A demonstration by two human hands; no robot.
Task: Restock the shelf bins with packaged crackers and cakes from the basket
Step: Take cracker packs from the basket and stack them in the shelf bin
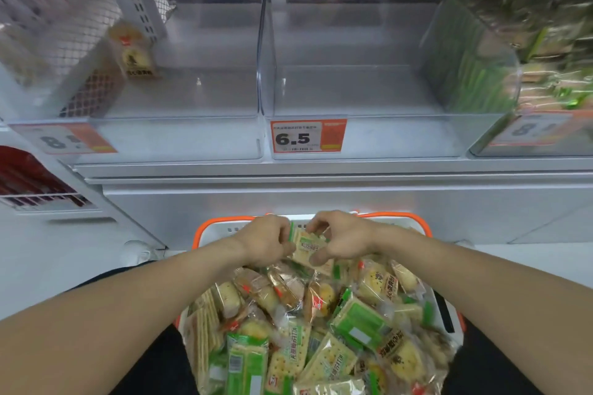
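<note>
Heaped green-and-white cracker packets and clear-wrapped yellow cakes (321,330) fill the white plastic basket with the orange rim (414,218) closest to the viewer, below both forearms. At the far end of that heap, one green-edged cracker packet (309,247) sits between the two hands. The left hand (266,240) grips its left edge with curled fingers; the right hand (340,240) pinches it, fingers arched over the top edge and thumb pressed under the lower right corner.

Above, on the white shelf, the clear plastic left bin (179,135) holds a single wrapped cake (136,53) standing against its left wall. The clear middle bin (385,135) carries an orange-and-white price tag reading 6.5 (306,137). At far right, a bin of green packets (545,74) shows, blurred. A grey shelf ledge (321,170) juts between basket and bins.
</note>
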